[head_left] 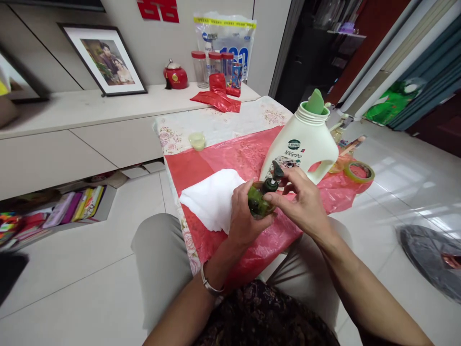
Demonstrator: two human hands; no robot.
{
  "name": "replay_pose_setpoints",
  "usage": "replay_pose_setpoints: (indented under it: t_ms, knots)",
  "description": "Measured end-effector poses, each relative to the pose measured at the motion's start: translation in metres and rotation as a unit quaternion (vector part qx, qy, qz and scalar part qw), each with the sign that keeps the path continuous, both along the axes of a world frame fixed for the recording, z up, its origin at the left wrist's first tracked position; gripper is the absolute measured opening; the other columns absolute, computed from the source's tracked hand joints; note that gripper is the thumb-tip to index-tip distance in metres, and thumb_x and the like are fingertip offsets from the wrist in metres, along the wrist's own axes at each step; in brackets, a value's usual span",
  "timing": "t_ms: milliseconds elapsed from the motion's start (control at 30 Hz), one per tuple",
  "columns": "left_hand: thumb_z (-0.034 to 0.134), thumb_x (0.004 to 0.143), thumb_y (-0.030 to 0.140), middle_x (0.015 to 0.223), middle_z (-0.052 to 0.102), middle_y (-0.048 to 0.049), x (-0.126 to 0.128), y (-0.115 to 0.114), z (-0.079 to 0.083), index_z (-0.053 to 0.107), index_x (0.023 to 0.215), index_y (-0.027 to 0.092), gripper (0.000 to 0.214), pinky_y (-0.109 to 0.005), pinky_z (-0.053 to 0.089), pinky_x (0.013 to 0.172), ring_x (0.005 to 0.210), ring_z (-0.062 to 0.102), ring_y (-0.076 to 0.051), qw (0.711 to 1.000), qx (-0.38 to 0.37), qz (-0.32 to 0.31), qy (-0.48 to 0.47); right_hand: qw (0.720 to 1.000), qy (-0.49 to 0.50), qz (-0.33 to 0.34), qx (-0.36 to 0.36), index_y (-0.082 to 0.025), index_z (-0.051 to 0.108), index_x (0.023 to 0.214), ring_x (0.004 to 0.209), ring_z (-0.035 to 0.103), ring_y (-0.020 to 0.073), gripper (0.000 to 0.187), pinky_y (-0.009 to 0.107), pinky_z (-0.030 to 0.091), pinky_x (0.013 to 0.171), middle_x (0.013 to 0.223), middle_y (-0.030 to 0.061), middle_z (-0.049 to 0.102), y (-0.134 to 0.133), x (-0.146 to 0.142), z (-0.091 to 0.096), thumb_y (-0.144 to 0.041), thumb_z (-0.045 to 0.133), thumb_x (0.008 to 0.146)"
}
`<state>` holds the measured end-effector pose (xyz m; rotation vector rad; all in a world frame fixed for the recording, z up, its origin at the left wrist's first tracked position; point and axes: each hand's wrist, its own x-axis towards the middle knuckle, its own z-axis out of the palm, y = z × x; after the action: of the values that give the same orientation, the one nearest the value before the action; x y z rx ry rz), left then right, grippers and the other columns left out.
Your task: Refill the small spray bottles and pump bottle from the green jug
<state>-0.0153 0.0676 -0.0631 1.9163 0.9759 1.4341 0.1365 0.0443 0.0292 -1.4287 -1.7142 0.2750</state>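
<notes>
1 green bottle [257, 202] gripped in left hand [242, 217], right hand [301, 204] pinching its pump [272, 181], white jug [304, 144] close behind

The white jug [302, 144] stands just above the right hand [302, 202], blocking passage toward the upper right. Left of centre, the white cloth [212, 199] and red sheet [223, 158] lie flat, leaving room; a tape roll [359, 170] lies far right.

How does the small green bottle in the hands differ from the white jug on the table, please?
The small green bottle is far smaller than the white jug. The bottle is held in the left hand, with the right hand pinching its dark pump top; the jug stands on the red sheet. The jug's mouth carries a green funnel, not a pump. Both are containers.
</notes>
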Motion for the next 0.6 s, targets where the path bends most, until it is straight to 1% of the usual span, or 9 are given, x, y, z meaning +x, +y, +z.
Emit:
replay_pose_setpoints:
  t_ms: [67, 133, 200, 267, 300, 367, 467, 533, 600]
  knots:
    - [0.087, 0.07, 0.026, 0.134, 0.06, -0.0114, 0.0, 0.0, -0.002, 0.037, 0.149, 0.026, 0.093, -0.05, 0.051, 0.107, 0.124, 0.06, -0.031, 1.0, 0.019, 0.014, 0.011, 1.0, 0.005, -0.001, -0.008, -0.018, 0.071, 0.096, 0.075, 0.054, 0.0153, 0.028, 0.032, 0.046, 0.068, 0.082, 0.0011, 0.058, 0.007, -0.004, 0.001, -0.04, 0.082, 0.083]
    - [0.086, 0.07, 0.025, 0.133, 0.06, -0.0115, -0.001, 0.001, -0.005, 0.038, 0.149, 0.025, 0.092, -0.05, 0.052, 0.106, 0.122, 0.061, -0.031, 0.999, 0.024, 0.021, 0.016, 0.998, 0.051, 0.016, -0.035, -0.019, 0.072, 0.098, 0.076, 0.057, 0.0153, 0.025, 0.033, 0.048, 0.071, 0.084, 0.001, 0.062, 0.012, -0.004, 0.0, -0.034, 0.082, 0.081]
    - [0.085, 0.069, 0.026, 0.133, 0.06, -0.0122, -0.003, 0.001, -0.009, 0.038, 0.149, 0.024, 0.093, -0.05, 0.052, 0.106, 0.123, 0.061, -0.032, 0.999, 0.025, 0.024, 0.014, 0.988, 0.124, 0.06, -0.071, -0.021, 0.071, 0.119, 0.089, 0.064, 0.0176, 0.041, 0.035, 0.053, 0.083, 0.098, 0.003, 0.069, 0.014, -0.001, -0.003, -0.029, 0.081, 0.08]
    - [0.085, 0.069, 0.027, 0.135, 0.058, -0.0132, -0.005, 0.001, -0.012, 0.036, 0.15, 0.023, 0.094, -0.051, 0.052, 0.107, 0.125, 0.06, -0.032, 0.999, 0.022, 0.028, 0.01, 0.976, 0.164, 0.104, -0.103, -0.023, 0.06, 0.141, 0.104, 0.067, 0.0205, 0.062, 0.041, 0.054, 0.096, 0.12, 0.0062, 0.07, 0.016, 0.002, -0.005, -0.03, 0.079, 0.082]
    - [0.085, 0.07, 0.028, 0.135, 0.058, -0.0136, -0.005, 0.001, -0.013, 0.036, 0.15, 0.023, 0.094, -0.051, 0.052, 0.107, 0.125, 0.059, -0.033, 0.999, 0.02, 0.03, 0.01, 0.975, 0.157, 0.111, -0.111, -0.024, 0.055, 0.148, 0.108, 0.066, 0.0218, 0.07, 0.043, 0.054, 0.099, 0.128, 0.0079, 0.068, 0.016, 0.003, -0.006, -0.033, 0.079, 0.083]
    - [0.085, 0.071, 0.028, 0.135, 0.058, -0.0136, -0.005, 0.001, -0.014, 0.036, 0.15, 0.023, 0.093, -0.052, 0.052, 0.107, 0.125, 0.059, -0.033, 0.999, 0.018, 0.033, 0.013, 0.985, 0.106, 0.085, -0.108, -0.024, 0.05, 0.154, 0.105, 0.066, 0.0231, 0.081, 0.046, 0.055, 0.096, 0.135, 0.0107, 0.064, 0.016, 0.002, -0.006, -0.038, 0.081, 0.081]
    - [0.086, 0.07, 0.028, 0.134, 0.059, -0.013, -0.005, 0.001, -0.014, 0.037, 0.15, 0.023, 0.093, -0.051, 0.052, 0.107, 0.123, 0.06, -0.032, 0.999, 0.019, 0.03, 0.016, 0.994, 0.051, 0.04, -0.085, -0.023, 0.052, 0.154, 0.094, 0.064, 0.0219, 0.084, 0.046, 0.056, 0.092, 0.121, 0.0098, 0.068, 0.016, 0.0, -0.005, -0.037, 0.084, 0.077]
    - [0.086, 0.068, 0.027, 0.133, 0.06, -0.0131, -0.005, 0.001, -0.014, 0.038, 0.15, 0.022, 0.095, -0.05, 0.052, 0.107, 0.122, 0.06, -0.032, 0.999, 0.022, 0.031, 0.016, 0.991, 0.089, 0.058, -0.083, -0.024, 0.053, 0.153, 0.095, 0.065, 0.0213, 0.08, 0.046, 0.056, 0.094, 0.112, 0.0067, 0.069, 0.016, 0.0, -0.003, -0.032, 0.082, 0.079]
    - [0.087, 0.068, 0.027, 0.133, 0.06, -0.0135, -0.005, 0.001, -0.015, 0.038, 0.15, 0.022, 0.095, -0.05, 0.052, 0.107, 0.122, 0.06, -0.032, 0.999, 0.021, 0.031, 0.016, 0.978, 0.164, 0.09, -0.09, -0.027, 0.053, 0.152, 0.101, 0.066, 0.0209, 0.076, 0.044, 0.057, 0.096, 0.112, 0.0047, 0.069, 0.018, 0.003, 0.001, -0.03, 0.081, 0.081]
